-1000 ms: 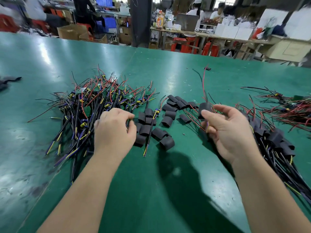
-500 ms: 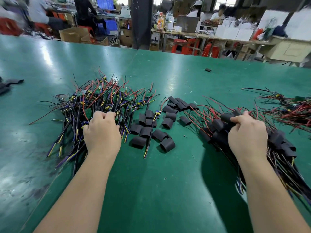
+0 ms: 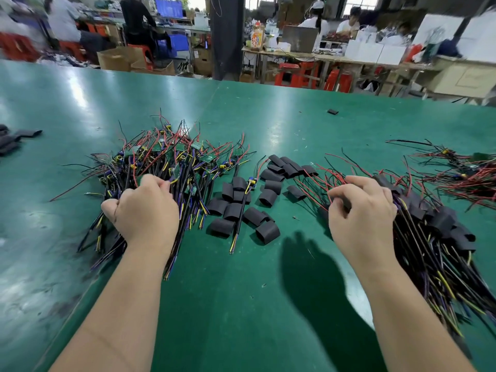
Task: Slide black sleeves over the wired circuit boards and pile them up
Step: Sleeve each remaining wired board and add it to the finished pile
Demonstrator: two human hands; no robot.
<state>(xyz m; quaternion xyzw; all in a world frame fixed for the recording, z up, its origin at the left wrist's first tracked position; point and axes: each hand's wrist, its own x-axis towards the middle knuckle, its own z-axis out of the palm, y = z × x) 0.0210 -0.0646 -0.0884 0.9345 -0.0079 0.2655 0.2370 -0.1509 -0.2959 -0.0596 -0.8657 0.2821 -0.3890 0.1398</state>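
Black sleeves (image 3: 233, 211) lie loose at frame centre. The left hand (image 3: 142, 208) stays on the unsleeved boards (image 3: 171, 159) at centre left, fingers curled among the wires; grasp cannot be told. The right hand (image 3: 362, 210) has lifted leftward off the sleeved pile (image 3: 440, 224), fingers curled; contents unclear.

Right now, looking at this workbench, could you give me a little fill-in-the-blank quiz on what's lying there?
1. The loose black sleeves lie on a table whose top is ____.
2. The pile of bare wired circuit boards lies to the ____ of the loose black sleeves.
3. The boards in the finished pile on the right already wear black ____.
4. One stray sleeve lies alone toward the ____ edge of the table.

Missing words: green; left; sleeves; far.
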